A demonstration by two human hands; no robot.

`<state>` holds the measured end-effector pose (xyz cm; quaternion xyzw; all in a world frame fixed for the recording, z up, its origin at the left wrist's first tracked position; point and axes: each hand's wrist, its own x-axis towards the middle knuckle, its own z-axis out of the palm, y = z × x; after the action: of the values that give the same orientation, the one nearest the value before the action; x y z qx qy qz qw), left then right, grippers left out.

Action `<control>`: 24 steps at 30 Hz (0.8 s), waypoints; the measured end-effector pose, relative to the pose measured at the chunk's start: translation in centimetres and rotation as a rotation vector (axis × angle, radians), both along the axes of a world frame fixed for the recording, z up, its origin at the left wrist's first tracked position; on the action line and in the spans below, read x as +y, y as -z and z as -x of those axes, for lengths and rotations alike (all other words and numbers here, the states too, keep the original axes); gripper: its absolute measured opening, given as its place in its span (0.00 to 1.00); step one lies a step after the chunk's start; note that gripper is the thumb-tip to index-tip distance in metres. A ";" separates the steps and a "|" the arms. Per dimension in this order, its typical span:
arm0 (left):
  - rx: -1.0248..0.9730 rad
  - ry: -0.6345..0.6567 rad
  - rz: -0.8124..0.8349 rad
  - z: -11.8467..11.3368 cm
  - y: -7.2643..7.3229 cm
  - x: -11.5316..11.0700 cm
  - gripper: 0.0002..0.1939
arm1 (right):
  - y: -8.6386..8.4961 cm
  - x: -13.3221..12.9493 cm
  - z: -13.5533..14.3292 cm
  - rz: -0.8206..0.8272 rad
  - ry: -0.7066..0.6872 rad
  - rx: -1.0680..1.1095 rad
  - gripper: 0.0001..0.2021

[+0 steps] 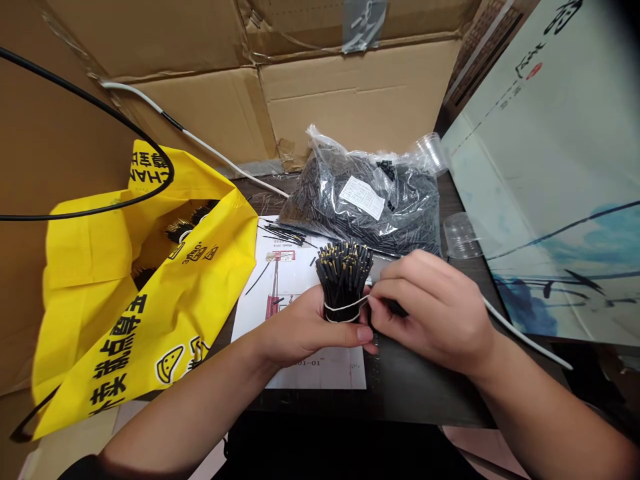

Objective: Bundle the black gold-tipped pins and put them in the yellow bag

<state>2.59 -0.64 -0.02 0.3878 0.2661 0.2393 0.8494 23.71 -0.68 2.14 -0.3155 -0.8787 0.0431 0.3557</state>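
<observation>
A thick bundle of thin black wires (344, 270) with gold-coloured tips stands upright over the printed sheet. My left hand (307, 327) is wrapped round its lower part, with the thumb across the front. A white band (343, 310) circles the bundle just above that thumb. At the bundle's right side, my right hand (433, 303) is closed in a pinch on the band, pulling a stretch of it outward. Its fingertips partly hide that end. Behind the bundle, several loose black wires (287, 233) lie on the printed paper (250, 293).
A clear plastic bag (320, 193) full of small black pieces sits behind my hands. At left stands a yellow bag (200, 313) with more wire bundles inside. Clear plastic cups (463, 233), a white cable (240, 170), cardboard walls (360, 93) and a pale printed panel (565, 153) surround the table.
</observation>
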 end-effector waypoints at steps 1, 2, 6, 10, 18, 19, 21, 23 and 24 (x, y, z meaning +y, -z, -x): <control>0.004 -0.013 0.022 0.0 0.0 0.0 0.07 | 0.0 0.1 0.0 0.022 -0.005 0.015 0.05; 0.002 -0.027 0.047 0.0 -0.1 -0.1 0.07 | 0.0 0.1 0.0 0.059 -0.027 0.020 0.05; -0.046 -0.040 0.109 -0.1 0.1 -0.2 0.08 | -0.1 0.1 0.0 0.204 -0.112 0.024 0.03; -0.080 -0.089 0.132 -0.1 0.4 -0.2 0.12 | -0.2 0.0 -0.2 0.264 -0.105 0.019 0.02; -0.102 -0.023 0.108 -0.1 0.3 -0.1 0.08 | -1.3 -0.5 -0.1 0.198 -0.046 -0.145 0.10; -0.116 -0.013 0.111 -0.2 0.2 -0.2 0.08 | -1.4 -0.5 -0.1 0.158 -0.057 -0.178 0.11; -0.147 0.000 0.128 -0.3 0.2 -0.3 0.10 | -1.4 -0.5 0.0 0.097 -0.083 -0.227 0.12; -0.166 0.008 0.150 -0.4 0.2 -0.4 0.13 | -1.2 -0.4 0.0 0.073 -0.107 -0.224 0.12; -0.172 0.012 0.161 -0.4 0.3 -0.5 0.13 | -1.1 -0.3 0.0 0.072 -0.116 -0.210 0.12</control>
<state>2.96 -1.10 -0.32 0.2979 0.2084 0.2445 0.8989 23.66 -0.96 3.22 -0.2796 -0.9258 0.0619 0.2468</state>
